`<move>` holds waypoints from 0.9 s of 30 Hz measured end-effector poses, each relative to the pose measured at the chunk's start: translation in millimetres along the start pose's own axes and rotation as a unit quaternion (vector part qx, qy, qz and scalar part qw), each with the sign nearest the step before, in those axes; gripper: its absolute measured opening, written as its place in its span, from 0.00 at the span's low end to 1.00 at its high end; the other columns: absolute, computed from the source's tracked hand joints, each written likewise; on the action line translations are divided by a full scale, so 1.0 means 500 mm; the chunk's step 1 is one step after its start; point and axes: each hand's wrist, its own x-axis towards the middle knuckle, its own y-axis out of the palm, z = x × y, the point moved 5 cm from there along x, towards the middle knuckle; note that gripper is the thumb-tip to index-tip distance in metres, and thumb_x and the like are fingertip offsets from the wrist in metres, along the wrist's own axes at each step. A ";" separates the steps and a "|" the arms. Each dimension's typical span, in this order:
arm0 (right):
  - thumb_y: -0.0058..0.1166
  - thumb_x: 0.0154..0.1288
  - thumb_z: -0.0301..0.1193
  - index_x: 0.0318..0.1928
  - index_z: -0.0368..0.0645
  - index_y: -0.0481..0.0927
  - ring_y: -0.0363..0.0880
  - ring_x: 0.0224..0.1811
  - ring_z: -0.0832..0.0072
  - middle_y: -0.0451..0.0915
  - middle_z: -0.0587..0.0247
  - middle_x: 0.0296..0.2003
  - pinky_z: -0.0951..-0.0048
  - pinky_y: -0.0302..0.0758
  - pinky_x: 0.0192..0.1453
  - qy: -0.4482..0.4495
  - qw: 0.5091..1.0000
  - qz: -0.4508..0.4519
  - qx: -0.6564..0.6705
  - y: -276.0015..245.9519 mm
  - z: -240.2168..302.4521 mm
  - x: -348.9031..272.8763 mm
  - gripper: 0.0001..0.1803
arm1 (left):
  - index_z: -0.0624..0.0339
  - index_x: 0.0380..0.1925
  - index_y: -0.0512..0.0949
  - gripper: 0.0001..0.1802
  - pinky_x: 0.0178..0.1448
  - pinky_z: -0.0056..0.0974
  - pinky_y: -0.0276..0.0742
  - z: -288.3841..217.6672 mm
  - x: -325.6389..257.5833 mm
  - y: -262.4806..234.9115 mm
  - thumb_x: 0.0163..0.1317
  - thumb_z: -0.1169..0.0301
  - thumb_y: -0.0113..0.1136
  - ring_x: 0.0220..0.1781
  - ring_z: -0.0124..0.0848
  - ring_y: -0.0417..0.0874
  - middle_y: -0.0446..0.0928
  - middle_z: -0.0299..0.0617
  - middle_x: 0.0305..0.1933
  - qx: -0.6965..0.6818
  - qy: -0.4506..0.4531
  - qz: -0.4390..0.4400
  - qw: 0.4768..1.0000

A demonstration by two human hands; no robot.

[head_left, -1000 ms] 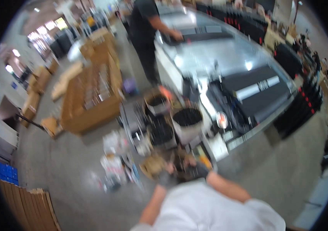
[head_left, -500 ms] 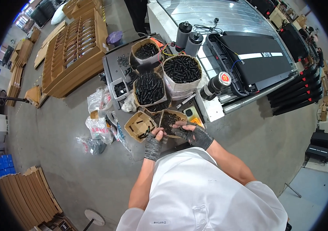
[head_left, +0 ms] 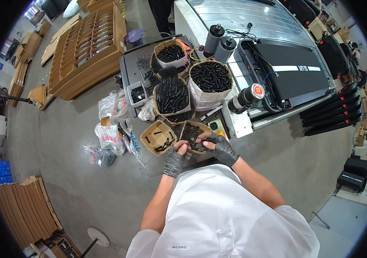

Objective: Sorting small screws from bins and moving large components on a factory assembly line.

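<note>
1. White stripe (head_left: 287, 68) on the black panel (head_left: 295, 84): bold dark lettering.
2. White shirt (head_left: 224, 210): one small dark word, low on the front.
3. Plastic bag (head_left: 111, 141): red characters, too small to read.
4. Dark cylinder (head_left: 240, 101): round red label (head_left: 258, 90) with a pale mark.

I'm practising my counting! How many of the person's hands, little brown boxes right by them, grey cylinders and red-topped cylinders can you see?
Left hand and right hand: 2
Brown boxes by the hands: 2
Grey cylinders: 2
Red-topped cylinder: 1
Total: 7
</note>
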 end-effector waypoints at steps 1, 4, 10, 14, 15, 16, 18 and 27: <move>0.50 0.66 0.25 0.52 0.37 0.74 0.76 0.52 0.72 0.80 0.58 0.45 0.72 0.72 0.58 0.000 1.000 0.001 -0.001 -0.001 -0.002 0.001 0.15 | 0.61 0.46 0.77 0.14 0.39 0.29 0.74 0.000 0.001 0.000 0.65 0.66 0.59 0.36 0.26 0.78 0.79 0.38 0.35 -0.001 0.001 0.000 1.000; 0.50 0.67 0.28 0.50 0.38 0.75 0.77 0.49 0.73 0.80 0.59 0.44 0.71 0.73 0.56 0.048 0.994 -0.037 0.091 -0.020 -0.036 0.003 0.13 | 0.61 0.46 0.78 0.14 0.40 0.29 0.74 0.001 0.003 0.002 0.65 0.65 0.59 0.37 0.26 0.78 0.79 0.39 0.35 0.001 -0.006 0.004 1.000; 0.52 0.66 0.30 0.47 0.40 0.77 0.77 0.44 0.72 0.79 0.63 0.39 0.72 0.74 0.50 0.076 0.969 -0.027 0.232 -0.009 -0.025 0.002 0.11 | 0.61 0.45 0.78 0.14 0.44 0.30 0.73 -0.011 0.007 0.010 0.64 0.65 0.59 0.39 0.26 0.78 0.80 0.38 0.36 0.035 0.008 0.017 0.999; 0.52 0.66 0.30 0.46 0.41 0.77 0.77 0.41 0.74 0.79 0.64 0.38 0.74 0.74 0.46 0.097 0.962 -0.034 0.253 -0.023 -0.037 0.001 0.10 | 0.61 0.45 0.79 0.14 0.46 0.30 0.72 -0.019 0.008 0.020 0.64 0.64 0.60 0.39 0.26 0.77 0.79 0.37 0.35 0.043 0.014 0.023 0.999; 0.53 0.66 0.30 0.46 0.41 0.78 0.77 0.41 0.75 0.79 0.64 0.38 0.75 0.74 0.45 0.091 0.963 -0.028 0.251 -0.025 -0.043 0.003 0.10 | 0.61 0.45 0.79 0.14 0.47 0.30 0.72 -0.021 0.009 0.022 0.64 0.64 0.60 0.39 0.26 0.77 0.79 0.37 0.35 0.046 0.011 0.023 0.999; 0.53 0.66 0.30 0.46 0.41 0.78 0.77 0.41 0.75 0.79 0.64 0.38 0.75 0.74 0.45 0.090 0.963 -0.027 0.251 -0.025 -0.045 0.004 0.10 | 0.61 0.45 0.79 0.14 0.47 0.30 0.72 -0.023 0.010 0.022 0.64 0.64 0.60 0.39 0.26 0.77 0.79 0.37 0.35 0.046 0.012 0.023 0.999; 0.54 0.66 0.30 0.46 0.41 0.78 0.76 0.39 0.78 0.78 0.66 0.36 0.78 0.74 0.44 0.101 0.967 -0.022 0.232 -0.022 -0.051 0.004 0.10 | 0.62 0.45 0.79 0.14 0.48 0.30 0.72 -0.027 0.012 0.028 0.64 0.64 0.59 0.40 0.26 0.77 0.79 0.37 0.35 0.063 0.012 0.038 0.997; 0.55 0.67 0.30 0.43 0.39 0.75 0.76 0.33 0.80 0.79 0.66 0.32 0.79 0.75 0.40 -0.010 0.997 -0.067 0.032 -0.012 -0.035 0.015 0.09 | 0.65 0.47 0.78 0.17 0.48 0.31 0.73 -0.014 0.014 0.043 0.64 0.64 0.59 0.41 0.27 0.79 0.81 0.39 0.37 0.074 -0.010 0.058 0.996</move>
